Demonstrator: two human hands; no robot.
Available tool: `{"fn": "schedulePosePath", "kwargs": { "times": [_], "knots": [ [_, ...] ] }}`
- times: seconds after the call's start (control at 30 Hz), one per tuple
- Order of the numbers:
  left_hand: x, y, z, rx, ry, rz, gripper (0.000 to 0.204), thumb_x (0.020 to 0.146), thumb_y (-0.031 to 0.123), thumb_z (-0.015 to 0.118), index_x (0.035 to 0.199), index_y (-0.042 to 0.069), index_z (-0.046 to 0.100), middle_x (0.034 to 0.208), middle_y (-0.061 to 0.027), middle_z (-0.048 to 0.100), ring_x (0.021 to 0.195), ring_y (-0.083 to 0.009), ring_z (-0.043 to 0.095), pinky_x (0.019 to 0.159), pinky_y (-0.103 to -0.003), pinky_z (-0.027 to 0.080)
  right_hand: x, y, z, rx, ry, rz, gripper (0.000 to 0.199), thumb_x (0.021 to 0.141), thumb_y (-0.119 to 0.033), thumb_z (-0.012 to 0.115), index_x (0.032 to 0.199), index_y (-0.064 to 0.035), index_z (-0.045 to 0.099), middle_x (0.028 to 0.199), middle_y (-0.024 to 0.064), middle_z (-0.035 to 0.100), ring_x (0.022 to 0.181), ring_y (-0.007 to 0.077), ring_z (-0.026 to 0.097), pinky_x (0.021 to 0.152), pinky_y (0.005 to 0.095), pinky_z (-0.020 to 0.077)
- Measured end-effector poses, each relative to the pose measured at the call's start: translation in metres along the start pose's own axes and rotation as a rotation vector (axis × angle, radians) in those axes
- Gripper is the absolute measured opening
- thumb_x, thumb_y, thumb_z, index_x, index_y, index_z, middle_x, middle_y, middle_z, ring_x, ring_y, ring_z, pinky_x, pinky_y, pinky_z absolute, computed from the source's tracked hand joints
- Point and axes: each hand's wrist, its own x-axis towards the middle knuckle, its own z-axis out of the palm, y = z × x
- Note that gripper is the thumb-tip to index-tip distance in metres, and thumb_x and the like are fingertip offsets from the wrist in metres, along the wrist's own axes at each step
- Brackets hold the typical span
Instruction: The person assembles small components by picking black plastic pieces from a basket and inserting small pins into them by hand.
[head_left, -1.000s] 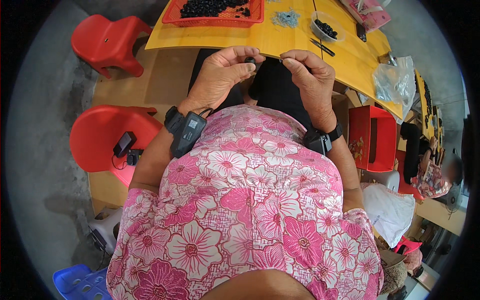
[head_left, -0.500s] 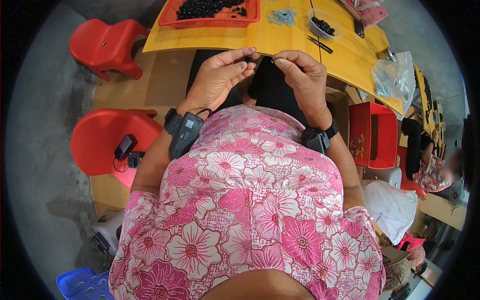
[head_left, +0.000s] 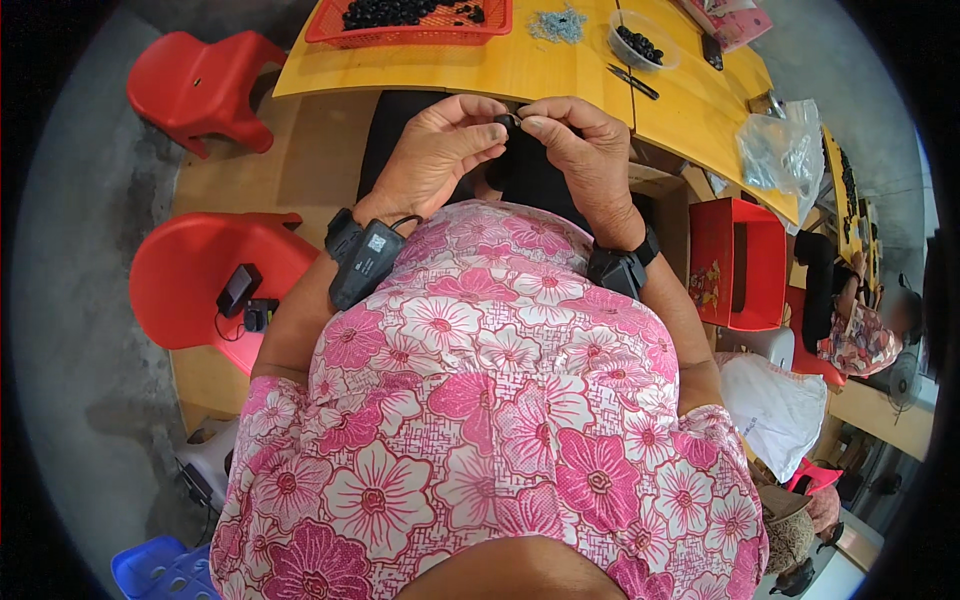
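Note:
My left hand pinches a small rounded black part between thumb and fingers, just off the near edge of the yellow table. Thumb and forefinger of my right hand are closed against the right side of that part. Whatever tiny piece lies between them is too small to make out. Beyond my hands, a red plastic basket holds many similar black parts. To its right lie a heap of small pale blue-grey pieces and a clear bowl with more black parts.
A slim dark hand tool lies near the bowl. Clear plastic bags sit at the table's right end, above a red box. Two red chairs stand at the left. Another person sits far right.
My right hand has moved left until its fingertips meet the black part in my left hand. The gap between the hands has closed. The view has shifted slightly.

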Motion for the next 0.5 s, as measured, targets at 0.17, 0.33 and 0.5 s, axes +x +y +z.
{"fn": "schedulePosePath", "kwargs": {
  "times": [0.17, 0.33, 0.5],
  "knots": [
    [0.001, -0.003, 0.001, 0.041, -0.026, 0.003, 0.02, 0.088, 0.003, 0.06, 0.107, 0.003, 0.056, 0.097, -0.0037, 0.059, 0.086, -0.0104, 0.06, 0.081, -0.023, 0.051, 0.0, 0.004, 0.0, 0.081, -0.003, 0.043, 0.01, 0.081, -0.003, 0.067, 0.09, -0.0006, 0.069, 0.08, 0.0025, 0.067, 0.073, 0.0061, 0.059, 0.067, 0.0188, 0.0475],
    [0.0, -0.005, -0.001, 0.02, -0.029, -0.005, 0.019, 0.086, 0.003, 0.061, 0.105, 0.002, 0.058, 0.097, -0.0045, 0.06, 0.089, -0.0117, 0.06, 0.082, -0.024, 0.051, 0.002, 0.005, 0.0, 0.071, -0.017, 0.071, 0.009, 0.08, -0.002, 0.068, 0.089, -0.0008, 0.068, 0.079, 0.0015, 0.066, 0.071, 0.005, 0.058, 0.064, 0.0177, 0.0467],
    [0.002, -0.013, -0.007, -0.069, -0.048, -0.047, 0.018, 0.086, 0.004, 0.063, 0.103, 0.002, 0.058, 0.097, -0.0056, 0.061, 0.09, -0.0132, 0.061, 0.082, -0.025, 0.052, 0.005, 0.011, -0.001, 0.098, -0.083, 0.1, 0.011, 0.078, -0.001, 0.069, 0.089, -0.0019, 0.067, 0.072, -0.0028, 0.061, 0.066, 0.0028, 0.054, 0.062, 0.0169, 0.0447]
  ]
}}
